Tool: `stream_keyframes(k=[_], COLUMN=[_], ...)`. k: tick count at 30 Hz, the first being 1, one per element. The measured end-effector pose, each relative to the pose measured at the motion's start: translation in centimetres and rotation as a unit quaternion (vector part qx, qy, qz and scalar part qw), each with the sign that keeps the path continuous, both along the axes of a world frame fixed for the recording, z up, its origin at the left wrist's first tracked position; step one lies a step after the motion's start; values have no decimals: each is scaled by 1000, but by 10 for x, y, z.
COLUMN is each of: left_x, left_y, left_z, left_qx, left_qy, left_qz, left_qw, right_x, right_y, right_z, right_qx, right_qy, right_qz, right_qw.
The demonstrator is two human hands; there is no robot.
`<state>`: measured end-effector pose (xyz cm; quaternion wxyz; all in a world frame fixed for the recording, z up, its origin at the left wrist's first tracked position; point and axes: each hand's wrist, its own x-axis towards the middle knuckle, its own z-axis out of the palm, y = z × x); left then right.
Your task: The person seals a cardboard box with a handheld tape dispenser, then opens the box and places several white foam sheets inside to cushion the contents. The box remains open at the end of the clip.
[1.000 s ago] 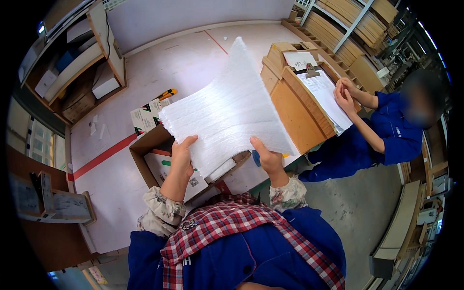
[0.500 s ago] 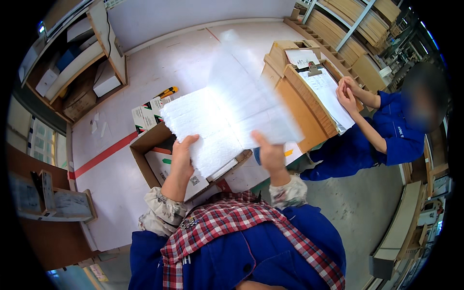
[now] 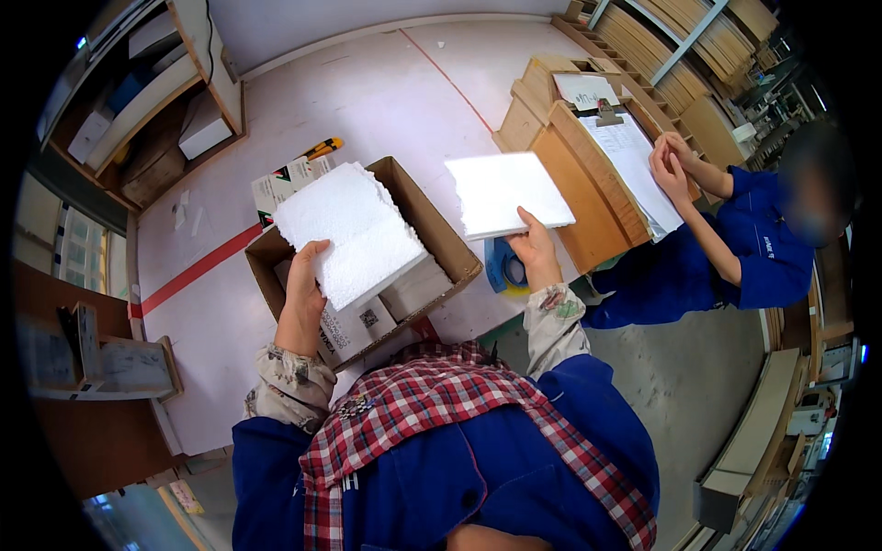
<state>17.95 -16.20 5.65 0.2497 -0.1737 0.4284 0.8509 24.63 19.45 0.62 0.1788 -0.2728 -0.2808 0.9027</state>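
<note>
My left hand [image 3: 303, 286] grips a white foam block [image 3: 347, 230] with rough, crumbly edges, tilted over an open cardboard box [image 3: 469, 262]. A separate piece of white foam [image 3: 507, 195] is in my right hand [image 3: 536, 248], thumb on top, out to the right of the box. The two pieces are apart. Inside the box, beneath the left block, lie white printed cartons [image 3: 354, 329]; the foam hides part of them.
A blue tape roll [image 3: 503, 266] lies under my right hand. Left of the box's far side are a printed carton [image 3: 280, 188] and a yellow cutter [image 3: 323, 148]. A wooden stand with a clipboard [image 3: 617, 151] is at right, where a co-worker [image 3: 726, 239] stands, hands together.
The foam sheet has come apart into two pieces. My right hand has moved right and up with one; my left has shifted slightly left with the other, uncovering more of the box.
</note>
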Motion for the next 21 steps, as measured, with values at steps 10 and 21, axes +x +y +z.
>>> stream_keyframes(k=[10,21], left_x=[35,32], left_y=[7,37], left_z=[-13,-41], left_qx=[-110,-100], left_qy=[-34,-93], left_qz=[-59,-178], left_qw=[992,975], right_x=[42,36], right_y=[-49,-142], right_z=[49,94], right_qx=[477,824], right_qy=[-8,198], right_qz=[-72,329], right_qw=[876,418])
